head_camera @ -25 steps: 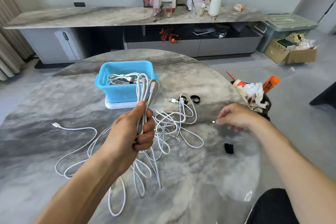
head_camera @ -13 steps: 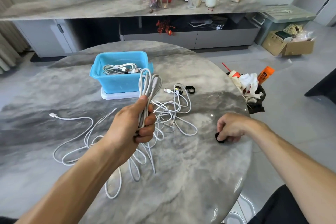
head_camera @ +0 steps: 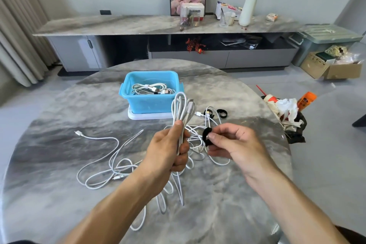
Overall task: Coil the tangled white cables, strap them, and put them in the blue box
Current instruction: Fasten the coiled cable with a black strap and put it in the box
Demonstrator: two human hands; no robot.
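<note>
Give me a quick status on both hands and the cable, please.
Left hand grips coiled white cable. Right hand pinches black strap beside it, not yet wrapped. Loose cables on table; blue box unobstructed.

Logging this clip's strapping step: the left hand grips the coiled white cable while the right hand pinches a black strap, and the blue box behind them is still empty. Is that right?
Not quite. The blue box is not empty: the head view shows coiled white cables already inside it. The rest stands: the left hand grips the coiled white cable, and the right hand pinches a black strap.
</note>
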